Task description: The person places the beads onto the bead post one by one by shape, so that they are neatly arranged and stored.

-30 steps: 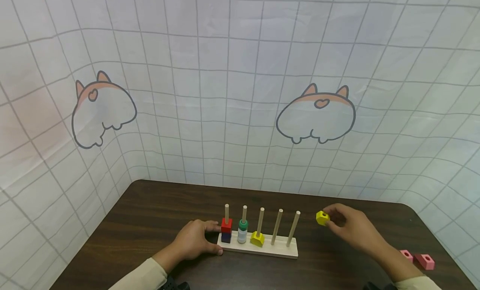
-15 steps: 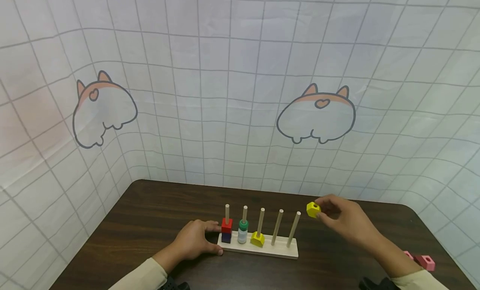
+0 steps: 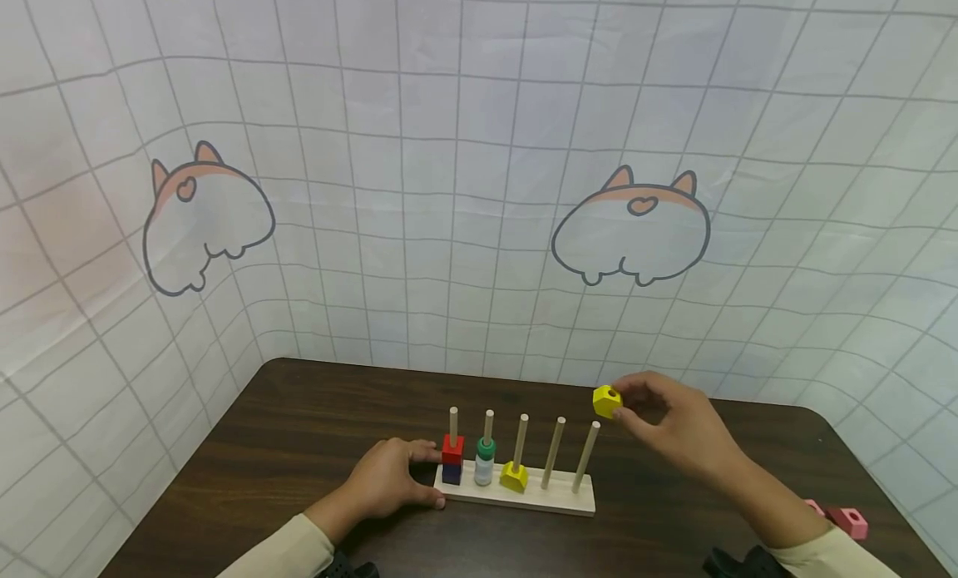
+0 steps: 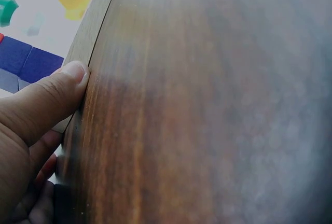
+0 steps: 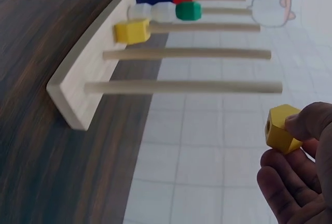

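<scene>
Dark table point(image 3: 337, 403), yellow block point(image 3: 603, 405), hole point(image 3: 613, 393) facing up

The left hand point(image 3: 385, 480) grips low; the raised right hand point(image 3: 677, 420) pinches.

I can't tell home from studio here: a screened nook, grid-patterned cloth point(image 3: 427, 212) with cartoon animals point(image 3: 630, 245) hanging around a dark wood-grain table point(image 3: 337, 403).

No lettering, label, brand, number or sign can be read in the 3 views.
</scene>
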